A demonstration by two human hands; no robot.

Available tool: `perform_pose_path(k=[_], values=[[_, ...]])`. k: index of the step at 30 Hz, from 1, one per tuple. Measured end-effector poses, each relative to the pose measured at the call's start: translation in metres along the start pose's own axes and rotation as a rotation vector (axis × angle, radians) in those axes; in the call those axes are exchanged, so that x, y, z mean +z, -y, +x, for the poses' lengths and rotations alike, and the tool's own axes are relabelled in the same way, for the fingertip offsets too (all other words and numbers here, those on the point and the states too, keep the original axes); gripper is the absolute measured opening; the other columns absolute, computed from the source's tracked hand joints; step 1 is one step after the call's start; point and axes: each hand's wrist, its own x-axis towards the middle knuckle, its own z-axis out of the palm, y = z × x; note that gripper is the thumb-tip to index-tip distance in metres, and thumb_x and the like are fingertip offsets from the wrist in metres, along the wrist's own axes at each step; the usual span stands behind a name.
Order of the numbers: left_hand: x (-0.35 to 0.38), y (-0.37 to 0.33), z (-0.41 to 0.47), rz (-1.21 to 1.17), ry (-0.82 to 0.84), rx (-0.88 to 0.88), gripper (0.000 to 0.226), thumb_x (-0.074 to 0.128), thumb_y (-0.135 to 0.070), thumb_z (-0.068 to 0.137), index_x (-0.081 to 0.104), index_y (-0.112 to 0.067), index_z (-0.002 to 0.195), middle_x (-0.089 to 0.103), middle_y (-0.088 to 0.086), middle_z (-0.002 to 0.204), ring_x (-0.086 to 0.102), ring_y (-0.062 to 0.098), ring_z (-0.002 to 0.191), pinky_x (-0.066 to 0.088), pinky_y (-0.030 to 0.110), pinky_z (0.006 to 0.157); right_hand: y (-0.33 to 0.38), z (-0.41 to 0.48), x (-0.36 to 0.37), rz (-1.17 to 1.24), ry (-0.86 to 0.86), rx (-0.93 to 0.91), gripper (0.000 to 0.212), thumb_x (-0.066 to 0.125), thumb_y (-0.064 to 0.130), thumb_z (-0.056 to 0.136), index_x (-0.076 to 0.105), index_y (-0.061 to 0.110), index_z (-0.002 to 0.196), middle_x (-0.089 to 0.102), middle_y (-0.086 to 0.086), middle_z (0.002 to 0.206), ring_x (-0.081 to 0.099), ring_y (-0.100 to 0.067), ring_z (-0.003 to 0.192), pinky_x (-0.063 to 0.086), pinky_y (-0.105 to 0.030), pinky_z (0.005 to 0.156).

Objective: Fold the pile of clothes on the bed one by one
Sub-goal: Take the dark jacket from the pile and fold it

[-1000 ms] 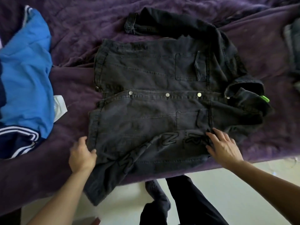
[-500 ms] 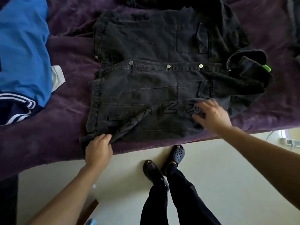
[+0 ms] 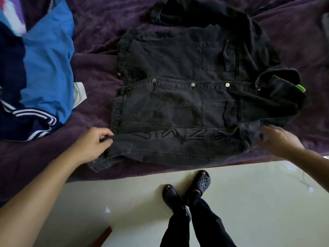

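A black denim jacket lies front up on the purple bed cover, collar to the right, silver snaps along its middle. Its near sleeve, with outlined letters on it, lies flat along the jacket's lower edge. My left hand pinches the cuff end of that sleeve at the jacket's lower left corner. My right hand is blurred, fingers spread on the shoulder end of the sleeve at the lower right. The far sleeve is bunched behind the jacket at the top.
A pile of blue and navy clothes with white stripes sits on the bed to the left. A dark garment shows at the right edge. The bed's edge runs just below the jacket; my legs and dark clogs stand on the pale floor.
My left hand has brought the hanging sleeve up from over the bed's edge and laid it along the jacket's lower edge. My right hand slid right toward the shoulder.
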Motion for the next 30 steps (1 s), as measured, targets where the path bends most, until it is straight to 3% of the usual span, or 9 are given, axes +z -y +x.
perform_pose_path(k=[5,10,13,15,17,21,24,27,30], values=[[-0.004,-0.009,0.052,0.132,-0.147,-0.005,0.005,0.063,-0.018,0.091,0.068,-0.018,0.092,0.065,0.002,0.094,0.062,0.022,0.096,0.046,0.028,0.070,0.088,0.052,0.011,-0.018,0.094,-0.269,0.081,0.068,0.058,0.078,0.031,0.033,0.146,0.039,0.000,0.148,0.037,-0.026,0.135,0.037,-0.046,0.099],[-0.017,-0.007,0.070,0.117,-0.107,-0.001,0.013,0.074,-0.019,0.082,0.065,-0.024,0.074,0.064,-0.009,0.076,0.063,0.013,0.084,0.041,0.024,0.071,0.073,0.058,0.009,0.043,0.263,-0.196,0.035,0.061,0.050,0.087,0.067,0.022,0.108,0.068,-0.009,0.102,0.061,-0.029,0.094,0.048,-0.035,0.079],[-0.022,-0.015,0.079,0.043,-0.022,-0.029,0.014,0.077,-0.021,0.079,0.066,-0.028,0.072,0.067,-0.012,0.074,0.062,0.009,0.077,0.043,0.025,0.071,0.040,0.063,-0.039,0.266,0.254,-0.173,0.031,0.072,0.046,0.078,0.066,0.018,0.067,0.057,0.000,0.061,0.055,-0.019,0.064,0.045,-0.033,0.062],[-0.020,-0.022,0.095,0.034,-0.049,-0.016,0.013,0.079,-0.024,0.076,0.066,-0.026,0.071,0.068,-0.009,0.068,0.063,0.010,0.069,0.043,0.023,0.064,0.029,0.082,-0.075,0.309,0.166,-0.149,0.035,0.073,0.052,0.071,0.061,0.021,0.058,0.051,0.006,0.052,0.051,-0.013,0.055,0.040,-0.029,0.053],[-0.011,-0.027,0.119,0.106,-0.123,-0.041,0.014,0.079,-0.030,0.075,0.068,-0.023,0.079,0.070,0.000,0.074,0.064,0.017,0.070,0.044,0.023,0.061,0.029,0.111,-0.096,0.278,0.120,-0.153,0.032,0.069,0.062,0.066,0.065,0.031,0.068,0.058,0.006,0.063,0.055,-0.015,0.062,0.042,-0.030,0.057],[0.020,-0.031,0.145,0.544,-0.226,-0.270,0.050,0.073,-0.031,0.080,0.054,-0.019,0.125,0.049,0.017,0.127,0.044,0.038,0.118,0.039,0.047,0.095,0.049,0.148,-0.075,-0.058,0.106,-0.078,0.058,0.068,0.049,0.082,0.052,0.024,0.133,0.056,-0.015,0.124,0.051,-0.036,0.113,0.043,-0.045,0.092],[0.054,-0.037,0.125,0.533,-0.358,0.085,0.044,0.063,-0.036,0.083,0.059,-0.016,0.121,0.050,0.016,0.123,0.046,0.040,0.112,0.043,0.051,0.089,0.074,0.121,-0.048,0.004,-0.251,-0.294,0.052,0.060,0.045,0.087,0.054,0.017,0.130,0.052,-0.016,0.129,0.047,-0.039,0.117,0.043,-0.052,0.091],[0.097,-0.027,0.083,0.568,-0.070,0.289,0.073,0.047,-0.067,0.080,0.044,-0.025,0.140,0.040,0.011,0.145,0.037,0.034,0.133,0.036,0.050,0.103,0.093,0.062,-0.006,0.094,-0.337,-0.621,0.061,0.054,0.054,0.083,0.054,0.017,0.132,0.048,-0.011,0.141,0.045,-0.033,0.128,0.041,-0.047,0.095],[0.123,0.009,0.058,0.726,0.132,0.147,0.100,0.055,-0.071,0.074,0.007,-0.032,0.153,0.008,0.004,0.161,0.009,0.026,0.147,0.012,0.048,0.117,0.093,0.027,0.042,-0.115,-0.050,-0.683,0.093,0.062,0.063,0.072,0.035,0.017,0.148,0.029,-0.007,0.156,0.024,-0.028,0.145,0.027,-0.049,0.110]])
